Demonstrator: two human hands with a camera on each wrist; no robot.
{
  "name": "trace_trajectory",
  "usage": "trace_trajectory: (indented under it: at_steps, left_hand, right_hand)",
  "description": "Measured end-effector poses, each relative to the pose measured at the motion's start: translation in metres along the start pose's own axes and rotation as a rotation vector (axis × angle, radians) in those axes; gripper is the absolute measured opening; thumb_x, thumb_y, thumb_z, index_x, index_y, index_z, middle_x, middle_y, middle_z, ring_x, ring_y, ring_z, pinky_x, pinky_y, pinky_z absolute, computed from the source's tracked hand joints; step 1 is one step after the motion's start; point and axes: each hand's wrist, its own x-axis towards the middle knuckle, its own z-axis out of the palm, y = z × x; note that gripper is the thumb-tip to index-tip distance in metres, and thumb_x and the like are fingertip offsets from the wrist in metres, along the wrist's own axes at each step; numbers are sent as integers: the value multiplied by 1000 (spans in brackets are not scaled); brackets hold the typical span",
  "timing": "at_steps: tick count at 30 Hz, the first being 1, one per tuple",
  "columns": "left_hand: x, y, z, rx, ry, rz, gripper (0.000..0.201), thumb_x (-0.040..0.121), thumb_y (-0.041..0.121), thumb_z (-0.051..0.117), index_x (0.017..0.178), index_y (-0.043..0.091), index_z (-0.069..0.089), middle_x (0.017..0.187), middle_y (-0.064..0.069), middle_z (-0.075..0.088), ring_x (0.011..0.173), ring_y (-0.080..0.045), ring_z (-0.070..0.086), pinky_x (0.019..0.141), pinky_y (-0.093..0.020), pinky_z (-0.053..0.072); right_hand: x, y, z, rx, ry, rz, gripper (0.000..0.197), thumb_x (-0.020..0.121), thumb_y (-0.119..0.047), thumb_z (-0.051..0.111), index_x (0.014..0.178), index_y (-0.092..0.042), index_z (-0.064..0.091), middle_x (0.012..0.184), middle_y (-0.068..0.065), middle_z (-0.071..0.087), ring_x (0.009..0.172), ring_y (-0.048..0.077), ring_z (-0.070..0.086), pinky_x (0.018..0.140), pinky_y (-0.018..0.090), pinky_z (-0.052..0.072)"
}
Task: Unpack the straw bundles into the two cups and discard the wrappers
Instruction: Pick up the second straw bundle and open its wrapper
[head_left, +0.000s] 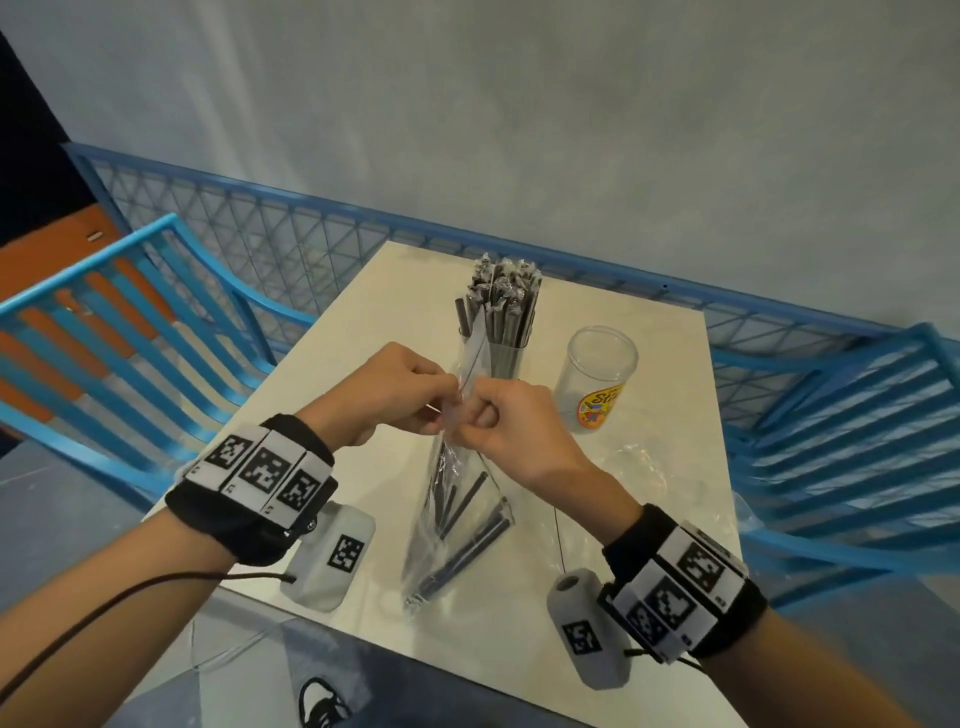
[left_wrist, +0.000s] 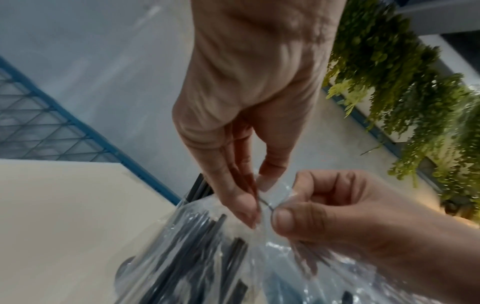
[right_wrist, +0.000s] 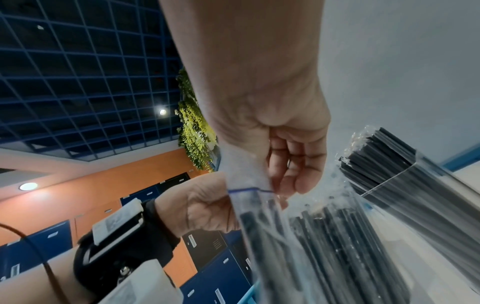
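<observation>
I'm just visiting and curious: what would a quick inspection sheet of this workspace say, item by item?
Surface: white table, square, glossy.
Job's things: clear bag of dark straws, held upright at its top; full cup of straws; empty cup with a yellow label.
Clutter: crumpled clear wrapper lying right of the bag.
Hands: left hand and right hand both pinch the bag's mouth.
Cables: dark cable along the left forearm.
Surroundings: blue chairs, blue mesh fence, hanging greenery.
</observation>
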Motion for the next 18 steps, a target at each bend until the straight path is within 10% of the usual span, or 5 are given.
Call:
trace_trajectory:
  at_steps: [6,18]
  left_hand:
    - [-9,4,-12,39,4,83,17,87,6,65,92,-9,71,81,-24,66,66,-18,56,60,-17,56]
    - [-11,6,14,-192,-7,136,6,77,0,74,75,2,69,65,-9,65,54,-8,57,52,-14,50]
  right_hand:
    - [-3,3,-5,332,3,200,22,88,-37,65,91,-15,66,77,3,68,70,12,67,68,33,58]
    - [3,2,-11,672,84,345,26,90,-30,64,88,-4,62,68,4,63,48,7,59,55,23,55]
